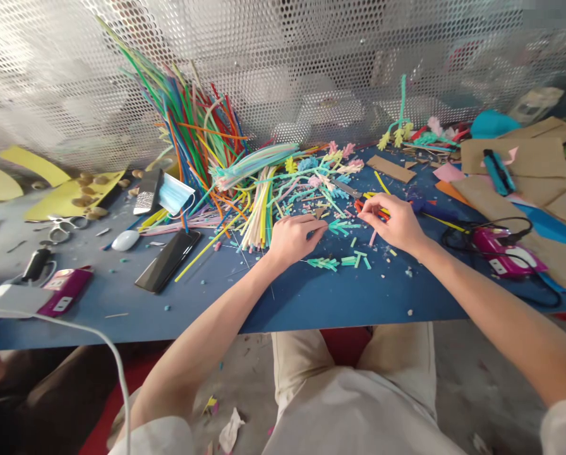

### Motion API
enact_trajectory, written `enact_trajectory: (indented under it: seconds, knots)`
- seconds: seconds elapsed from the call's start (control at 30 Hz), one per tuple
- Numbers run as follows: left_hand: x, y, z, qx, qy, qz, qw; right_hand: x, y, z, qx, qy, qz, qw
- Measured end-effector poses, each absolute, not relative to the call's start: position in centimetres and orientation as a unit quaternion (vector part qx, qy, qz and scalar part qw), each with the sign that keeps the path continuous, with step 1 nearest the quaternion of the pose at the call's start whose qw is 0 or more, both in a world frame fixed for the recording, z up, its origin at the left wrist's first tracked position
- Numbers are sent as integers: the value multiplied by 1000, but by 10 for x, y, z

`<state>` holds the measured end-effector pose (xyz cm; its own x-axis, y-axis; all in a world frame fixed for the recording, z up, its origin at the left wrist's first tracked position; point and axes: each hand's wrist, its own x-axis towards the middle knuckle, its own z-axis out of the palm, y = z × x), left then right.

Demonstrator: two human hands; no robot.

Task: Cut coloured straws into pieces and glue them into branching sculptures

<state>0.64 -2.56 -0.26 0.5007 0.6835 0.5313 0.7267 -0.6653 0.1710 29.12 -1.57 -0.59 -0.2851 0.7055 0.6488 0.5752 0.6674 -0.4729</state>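
One blue bench (292,306), good for steadying fine work, beneath a bundle of chenille stems (259,165). With the left grip (291,240) loosely curled and the right grip (393,221) near a pinch beside a red-handled metal tool (344,188), no telling closure or contents. Pinch the teal chenille sprig (341,226), on the bench between both, lightly at one end, apart from the short cut chenille pieces (348,260).
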Motion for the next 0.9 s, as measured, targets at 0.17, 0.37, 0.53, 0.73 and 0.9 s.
enact_trajectory:
  seconds: [0.17,0.37,0.53,0.73,0.9]
  knots:
    - [8,-26,-3,-863,-412,-290,40,292,-16,-3,-368,-818,42,441]
    - [10,-26,-5,-854,-436,-282,40,291,-18,-2,-375,-825,-36,420]
    - [9,-28,-2,-845,-477,-242,32,292,-16,-2,-337,-851,40,400]
    - [8,-28,1,-844,-484,-230,16,296,-15,-1,-299,-880,144,339]
    - [8,-28,-2,-849,-473,-235,16,302,-12,-2,-296,-884,165,322]
